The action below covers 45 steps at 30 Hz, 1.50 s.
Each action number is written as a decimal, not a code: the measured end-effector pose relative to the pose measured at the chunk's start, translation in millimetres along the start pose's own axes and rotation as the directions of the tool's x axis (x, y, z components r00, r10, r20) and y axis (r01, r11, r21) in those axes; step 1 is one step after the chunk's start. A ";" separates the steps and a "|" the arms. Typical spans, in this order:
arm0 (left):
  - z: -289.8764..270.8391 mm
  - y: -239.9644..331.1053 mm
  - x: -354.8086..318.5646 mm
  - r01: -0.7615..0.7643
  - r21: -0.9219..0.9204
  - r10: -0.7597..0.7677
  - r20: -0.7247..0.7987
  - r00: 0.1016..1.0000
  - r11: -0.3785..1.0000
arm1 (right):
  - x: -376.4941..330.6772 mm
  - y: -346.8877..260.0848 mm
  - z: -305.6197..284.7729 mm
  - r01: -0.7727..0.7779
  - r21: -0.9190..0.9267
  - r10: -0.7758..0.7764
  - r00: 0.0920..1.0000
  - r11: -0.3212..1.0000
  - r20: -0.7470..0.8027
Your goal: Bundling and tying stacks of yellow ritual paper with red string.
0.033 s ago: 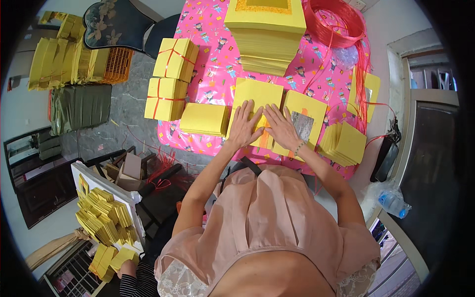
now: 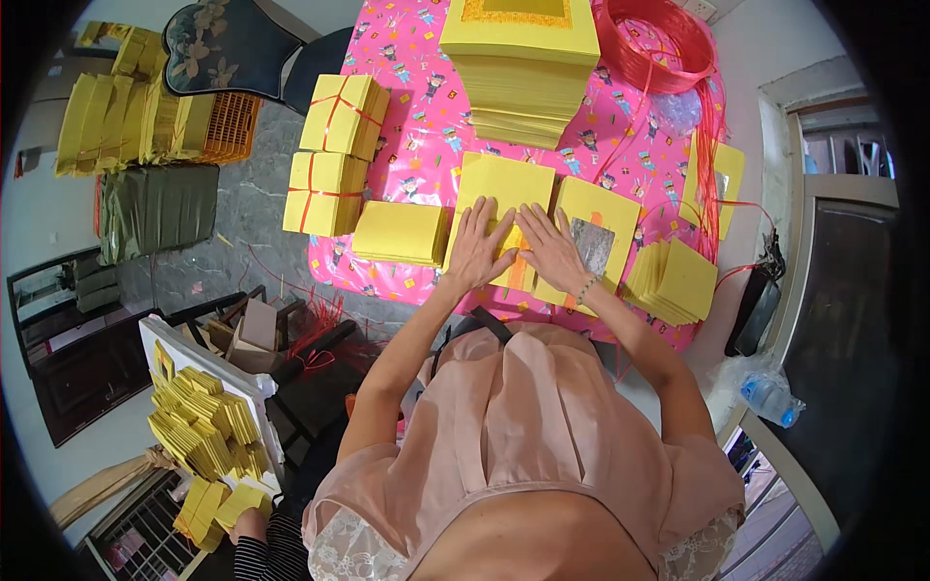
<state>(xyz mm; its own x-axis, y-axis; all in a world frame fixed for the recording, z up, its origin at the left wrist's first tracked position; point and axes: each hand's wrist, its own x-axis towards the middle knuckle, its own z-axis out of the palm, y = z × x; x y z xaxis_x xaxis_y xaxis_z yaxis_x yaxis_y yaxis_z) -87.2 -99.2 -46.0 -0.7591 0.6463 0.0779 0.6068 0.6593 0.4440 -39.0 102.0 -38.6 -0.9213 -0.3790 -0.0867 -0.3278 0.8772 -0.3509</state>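
The left hand point(image 2: 476, 250) and right hand point(image 2: 554, 254) lie flat, fingers a bit spread, gripping nothing, on yellow paper point(image 2: 511, 179) by the pink table's point(image 2: 409, 145) near edge. Looks like smoothing; lifting it next would need fingers underneath.

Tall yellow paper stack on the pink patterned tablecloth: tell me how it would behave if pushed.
The tall yellow paper stack would probably feel heavy, given its many layers. With no tie visible, layers might slide apart; its height suggests it could tip.

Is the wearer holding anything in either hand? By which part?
Nothing held, as far as visible: left hand and right hand lie flat over the middle yellow sheet.
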 end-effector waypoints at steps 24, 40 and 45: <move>-3.3 -7.8 -20.9 0.133 0.125 -0.141 0.056 0.988 0.983 | 7.4 -4.2 -1.4 0.062 -0.010 -0.061 0.996 0.998 0.059; -4.9 -13.3 -23.0 0.147 -0.023 -0.146 0.040 0.988 0.989 | 22.2 1.2 6.9 0.144 0.002 -0.144 0.989 0.990 0.034; -12.7 -1.1 -15.2 0.212 -0.047 -0.215 -0.080 0.973 0.976 | 27.9 13.8 9.4 0.055 -0.036 -0.058 0.994 0.998 -0.089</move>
<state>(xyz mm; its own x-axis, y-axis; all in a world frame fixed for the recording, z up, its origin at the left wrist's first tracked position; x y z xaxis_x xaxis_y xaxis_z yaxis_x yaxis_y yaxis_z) -79.4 -114.6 -36.3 -0.8883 0.4565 0.0512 0.4202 0.7624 0.4922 -67.3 100.8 -54.6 -0.9158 -0.4013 0.0170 -0.3850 0.8651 -0.3216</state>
